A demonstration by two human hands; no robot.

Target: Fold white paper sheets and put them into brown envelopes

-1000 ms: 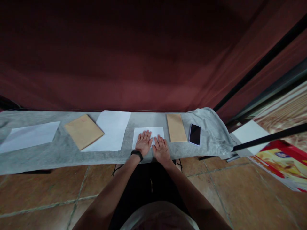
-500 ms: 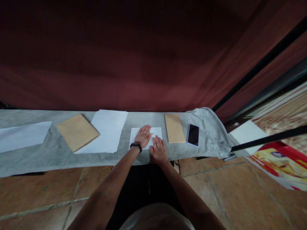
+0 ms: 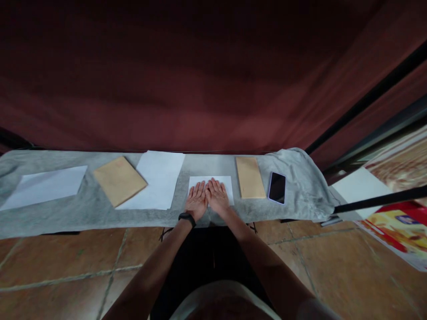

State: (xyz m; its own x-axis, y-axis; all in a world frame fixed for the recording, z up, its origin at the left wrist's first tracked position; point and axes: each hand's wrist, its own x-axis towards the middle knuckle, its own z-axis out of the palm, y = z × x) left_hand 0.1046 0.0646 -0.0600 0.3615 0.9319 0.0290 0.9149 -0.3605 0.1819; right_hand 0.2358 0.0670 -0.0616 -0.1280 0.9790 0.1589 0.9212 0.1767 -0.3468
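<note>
A small white sheet of paper (image 3: 227, 183), perhaps folded, lies on the grey cloth in front of me. My left hand (image 3: 196, 200), with a black band at the wrist, rests flat over its left part and near edge. My right hand (image 3: 217, 195) lies flat over the middle of the paper, fingers pointing away from me. The two hands touch or nearly touch at the thumbs. Neither is gripping anything. Much of the paper is hidden under them.
A brown envelope (image 3: 251, 178) and a phone (image 3: 277, 188) lie to the right. Leftward are a stack of white sheets (image 3: 162, 178), a brown packet (image 3: 120, 180) overlapping it, and another white sheet (image 3: 50, 186). Grey cloth (image 3: 150, 218) covers the narrow table; a dark red curtain (image 3: 200, 120) hangs behind.
My left hand has slid toward me to the paper's near left. My right hand has moved forward onto the middle of the paper. The view has shifted slightly left.
</note>
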